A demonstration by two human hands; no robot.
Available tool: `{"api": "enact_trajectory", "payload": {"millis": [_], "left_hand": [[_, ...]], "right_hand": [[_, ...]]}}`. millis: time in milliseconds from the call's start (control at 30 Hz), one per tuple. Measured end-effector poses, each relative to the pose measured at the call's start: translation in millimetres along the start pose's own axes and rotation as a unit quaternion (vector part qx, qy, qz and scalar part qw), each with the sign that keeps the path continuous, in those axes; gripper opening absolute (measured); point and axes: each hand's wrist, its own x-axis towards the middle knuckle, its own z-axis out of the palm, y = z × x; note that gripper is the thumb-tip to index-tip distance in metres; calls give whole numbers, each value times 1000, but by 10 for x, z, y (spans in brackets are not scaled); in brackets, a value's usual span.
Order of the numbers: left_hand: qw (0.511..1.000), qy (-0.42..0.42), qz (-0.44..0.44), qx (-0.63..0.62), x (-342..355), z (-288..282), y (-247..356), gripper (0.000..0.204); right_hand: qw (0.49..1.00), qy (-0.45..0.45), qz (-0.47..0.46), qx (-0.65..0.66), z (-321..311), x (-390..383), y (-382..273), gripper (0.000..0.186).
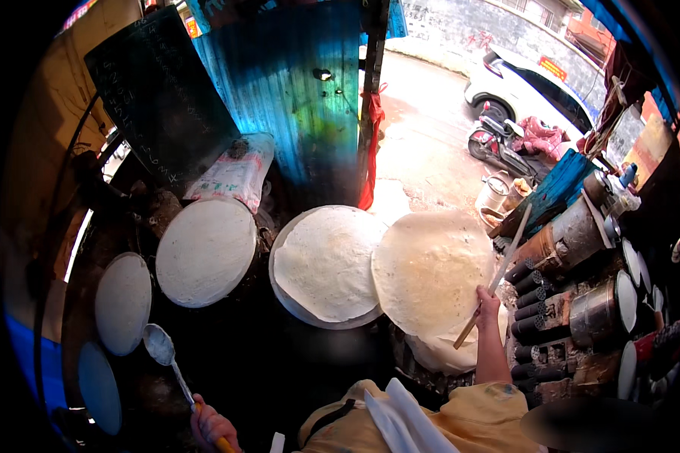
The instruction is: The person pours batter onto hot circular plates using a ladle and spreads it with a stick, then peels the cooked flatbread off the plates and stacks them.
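My left hand, low in the view, is closed round the yellow handle of a ladle. The ladle's bowl is coated in white batter. On the right, my right hand grips a long wooden stick, slanted along the right edge of a large thin round flatbread. Whether the stick touches that flatbread, I cannot tell. Under its lower edge lie more flatbreads. Its left edge overlaps another pale round flatbread on a round plate.
Round pans with white tops curve along the left, above a bluish disc. A printed sack rests behind them. Stoves and black coal cylinders crowd the right. Outside stand a motor scooter and a white car.
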Motion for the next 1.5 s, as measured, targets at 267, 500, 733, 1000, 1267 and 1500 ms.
{"api": "enact_trajectory", "payload": {"millis": [267,500,733,1000,1267,1500], "left_hand": [[999,34,-12,-12,157,-111,-235,33],[997,-12,67,-33,-477,-216,148,30],[963,-4,270,9,-1899,-581,435,21],[794,290,534,2,-3761,-1924,344,19],[440,738,30,510,-4110,-3540,882,41],[648,655,233,312,-3492,-3509,375,39]], "right_hand": [[959,230,154,-58,-978,319,833,23],[929,288,-65,-222,-552,369,876,37],[936,-310,14,-164,2093,-2091,872,27],[616,-749,50,-240,2070,-4474,1707,34],[284,-867,-13,-408,1446,-5722,1682,33],[123,-856,19,-502,1355,-5918,1964,33]]}}
